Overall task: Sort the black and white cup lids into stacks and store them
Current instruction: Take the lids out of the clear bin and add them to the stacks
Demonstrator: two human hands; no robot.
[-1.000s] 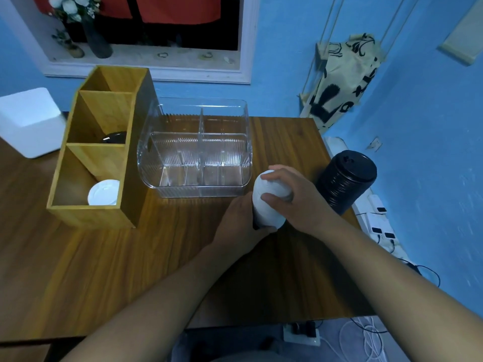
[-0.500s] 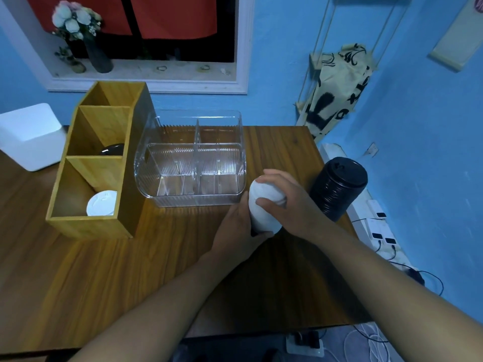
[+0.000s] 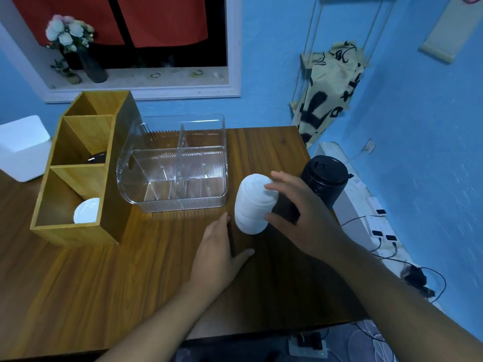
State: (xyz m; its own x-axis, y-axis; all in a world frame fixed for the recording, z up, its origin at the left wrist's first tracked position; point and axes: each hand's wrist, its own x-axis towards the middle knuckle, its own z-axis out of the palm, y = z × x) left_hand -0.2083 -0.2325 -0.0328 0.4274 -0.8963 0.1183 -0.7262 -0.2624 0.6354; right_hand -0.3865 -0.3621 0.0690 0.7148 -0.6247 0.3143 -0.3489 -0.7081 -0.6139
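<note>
From my remote seat, nearest to me on the brown wooden table (image 3: pixel 130 283) is the left hand (image 3: pixel 219 257). It lies just to the near left of the tall stack of white plastic cup lids (image 3: pixel 252 205), fingers straight, thumb out toward the stack's foot, holding nothing. I can't tell whether its fingertips quite touch the stack. The stack itself stands on its base on the table. The right hand (image 3: pixel 300 212) is on the stack's right side, spread wide, with the thumb at the lower lids and two fingertips against the upper ones. The palm is held off, and no finger wraps round the stack. Just beyond that hand, to the right of the white stack and apart from it, a stack of black plastic cup lids (image 3: pixel 324 181) stands at the table's edge. To the left of the white stack, near it, sits a clear ribbed plastic organiser with dividers (image 3: pixel 183 205). Further left from the white stack stands a tan wooden box with three open compartments (image 3: pixel 115 205). A single white lid (image 3: pixel 87 210) lies in its nearest compartment and a black lid (image 3: pixel 96 158) in the middle one. Well to the left of the stack is a white block (image 3: pixel 23 150). Far behind the stack, on the window sill, a dark vase of pale flowers (image 3: pixel 69 35) stands, and a cream cloth bag with black marks (image 3: pixel 329 87) hangs on the blue wall to the back right.
</note>
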